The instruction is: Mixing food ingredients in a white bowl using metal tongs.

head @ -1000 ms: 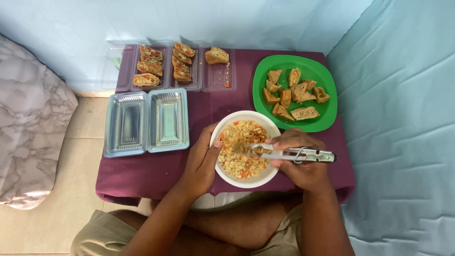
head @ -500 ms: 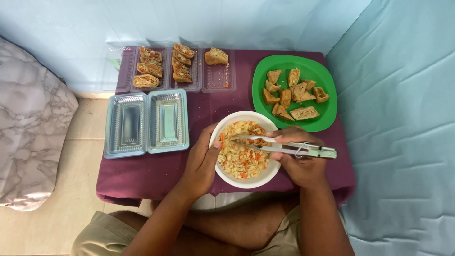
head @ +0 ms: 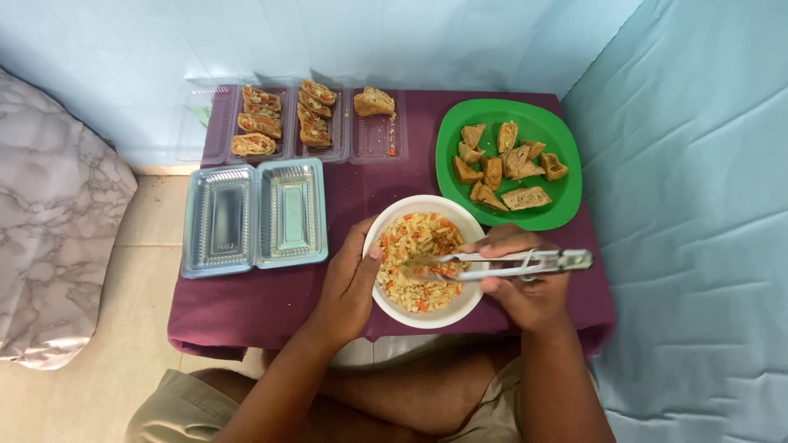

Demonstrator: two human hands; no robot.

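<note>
Tongs (head: 501, 264) of bright metal lie across the white bowl (head: 472, 305), their tips buried in the noodle and vegetable filling (head: 419, 258), so whether they have anything pinched between them cannot be made out. The right hand (head: 521, 283) covers part of the handle, and its palm is turned away from view. Only the bowl's near rim shows clear; its left edge is hidden under the left hand (head: 349, 287).

Compared with half a second ago, the tongs have dipped lower and pushed further left into the filling, and the right hand has come down with them. The left hand has kept its place on the bowl.

Right-hand fingers are curled tight round the tongs, squeezing the two arms nearly together. Left-hand fingers are closed against the bowl's outer wall, the thumb hooked over the rim and touching the food's edge.

The bowl stands at the front of the purple-covered table (head: 246, 303), just below the green plate (head: 566, 193) of cut fried pieces. An empty clear hinged container (head: 254, 215) sits open to the left, and filled clear trays (head: 316, 119) of rolls line the back edge.
</note>
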